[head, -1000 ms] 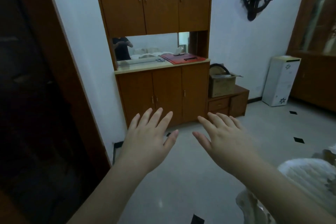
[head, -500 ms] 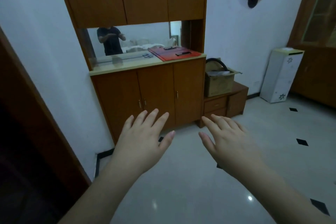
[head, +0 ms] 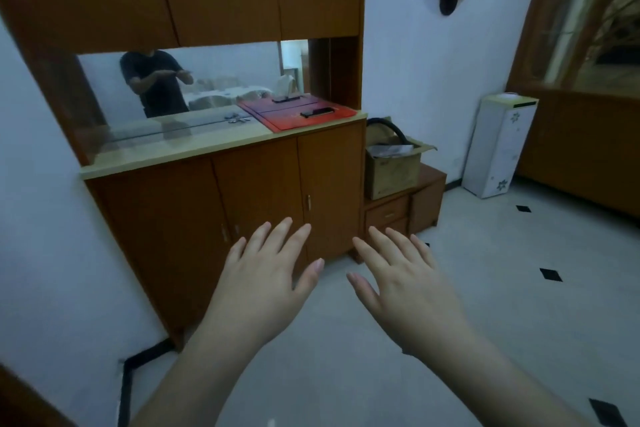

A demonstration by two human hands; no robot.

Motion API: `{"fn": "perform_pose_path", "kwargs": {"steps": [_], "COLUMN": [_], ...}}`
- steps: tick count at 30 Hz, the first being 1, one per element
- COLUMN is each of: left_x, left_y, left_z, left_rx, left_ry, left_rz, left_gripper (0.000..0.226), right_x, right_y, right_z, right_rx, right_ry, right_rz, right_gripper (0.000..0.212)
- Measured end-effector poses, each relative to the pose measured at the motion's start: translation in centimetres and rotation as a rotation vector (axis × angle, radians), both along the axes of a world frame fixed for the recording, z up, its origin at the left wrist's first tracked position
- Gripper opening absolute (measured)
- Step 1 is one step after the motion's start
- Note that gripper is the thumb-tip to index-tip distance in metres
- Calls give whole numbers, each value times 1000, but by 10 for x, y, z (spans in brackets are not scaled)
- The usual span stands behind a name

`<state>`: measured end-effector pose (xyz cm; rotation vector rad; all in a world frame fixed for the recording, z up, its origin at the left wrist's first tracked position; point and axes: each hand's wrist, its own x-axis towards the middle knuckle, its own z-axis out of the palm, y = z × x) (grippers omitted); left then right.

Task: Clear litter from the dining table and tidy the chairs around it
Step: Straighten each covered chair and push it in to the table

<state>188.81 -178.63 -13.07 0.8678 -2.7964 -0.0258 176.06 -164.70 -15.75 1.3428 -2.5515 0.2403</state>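
2 bare forearms, no sleeves; dark t-shirt in mirror.

Both hands held out over bare floor, palms down, nothing beneath or between them. Cabinet blocks the way ahead-left, close past the left hand. Low drawer unit with cardboard box stands beyond the right hand. Floor lies open rightward to the white unit.

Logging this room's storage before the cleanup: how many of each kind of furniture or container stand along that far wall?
Wooden sideboard: 1
Low drawer unit: 1
Cardboard box: 1
White cabinet: 1
Total: 4
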Motion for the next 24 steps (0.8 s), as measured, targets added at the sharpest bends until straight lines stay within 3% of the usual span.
{"fn": "perform_pose_path", "kwargs": {"steps": [6, 14, 20, 24], "left_x": [-121, -292, -428, -507], "left_y": [-32, 31, 91, 131], "left_z": [-4, -17, -4, 2], "left_rx": [-43, -14, -46, -63], "left_ry": [21, -17, 4, 20], "left_rz": [-256, -676, -815, -880], "left_gripper": [64, 61, 55, 64], "right_x": [-82, -202, -315, -384], "right_y": [3, 73, 144, 183], "right_z": [-6, -6, -12, -8], "right_rx": [82, 112, 77, 48], "right_ry": [-52, -137, -143, -150], "right_rz": [-210, -488, -667, -755], "right_gripper": [69, 94, 94, 88]}}
